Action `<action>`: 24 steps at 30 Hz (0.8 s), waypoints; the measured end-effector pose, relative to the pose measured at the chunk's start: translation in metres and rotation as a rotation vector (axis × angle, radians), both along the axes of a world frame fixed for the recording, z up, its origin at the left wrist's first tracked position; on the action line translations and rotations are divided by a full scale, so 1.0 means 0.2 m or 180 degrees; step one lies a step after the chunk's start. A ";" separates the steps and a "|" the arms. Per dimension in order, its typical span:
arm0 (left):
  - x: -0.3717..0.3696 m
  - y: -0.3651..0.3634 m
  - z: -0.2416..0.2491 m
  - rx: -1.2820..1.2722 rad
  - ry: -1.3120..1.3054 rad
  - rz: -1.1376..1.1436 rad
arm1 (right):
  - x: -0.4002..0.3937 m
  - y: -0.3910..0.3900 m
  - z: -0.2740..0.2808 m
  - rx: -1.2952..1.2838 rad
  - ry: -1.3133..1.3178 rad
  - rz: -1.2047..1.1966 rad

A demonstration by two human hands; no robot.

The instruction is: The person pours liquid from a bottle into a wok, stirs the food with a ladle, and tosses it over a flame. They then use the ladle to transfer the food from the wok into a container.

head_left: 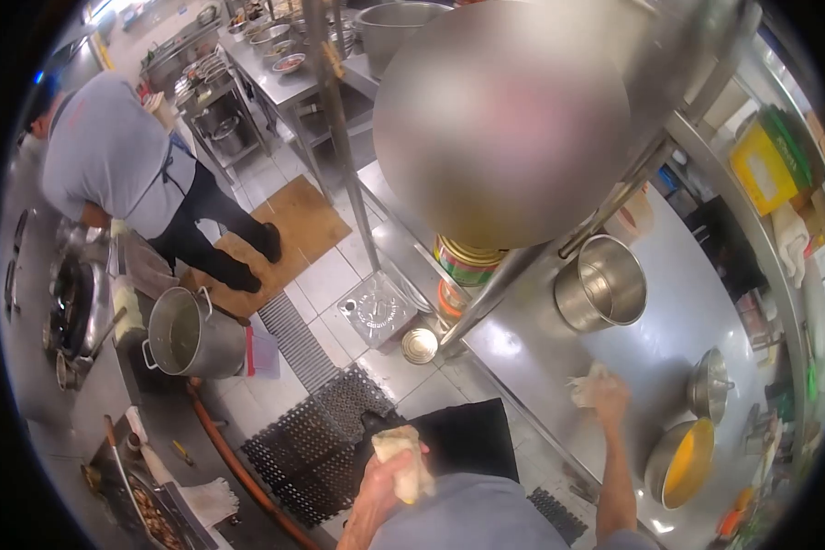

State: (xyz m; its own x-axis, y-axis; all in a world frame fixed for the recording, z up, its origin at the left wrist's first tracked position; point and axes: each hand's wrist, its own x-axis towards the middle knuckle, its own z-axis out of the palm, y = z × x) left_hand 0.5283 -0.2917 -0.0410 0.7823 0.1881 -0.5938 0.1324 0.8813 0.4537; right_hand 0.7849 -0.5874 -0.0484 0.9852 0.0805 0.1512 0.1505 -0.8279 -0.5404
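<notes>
My left hand [383, 478] is closed round a bunched cream-coloured cloth [401, 455], held up in front of my body. To the right, my right hand [613, 401] presses a crumpled whitish cloth [585, 387] onto the steel table [532, 344]; its fingers are partly hidden. Beyond that hand stands a deep steel pot [599, 286]. Nearer me on the right are a steel bowl of yellow-orange liquid [686, 466] and a smaller steel bowl [709, 385] with a utensil in it.
A co-worker [124, 156] leans over the stove line on the left. A large pot [179, 335] stands at the counter's edge. Black rubber mats [312, 449] and a brown mat [302, 220] cover parts of the tiled floor. Upright steel posts [339, 128] and a tin can [420, 346] are ahead.
</notes>
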 end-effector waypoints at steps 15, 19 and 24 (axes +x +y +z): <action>-0.35 0.70 -0.12 -0.0388 -0.0165 0.0870 | -0.85 1.06 -0.17 0.0815 0.3839 0.1350; -0.55 0.87 -0.12 -0.0223 -0.0097 0.1314 | -0.88 1.30 -0.23 0.0168 0.3788 0.1849; -0.80 0.93 0.09 0.0571 -0.0224 0.1586 | -0.84 1.71 -0.20 -0.0338 0.4163 0.2725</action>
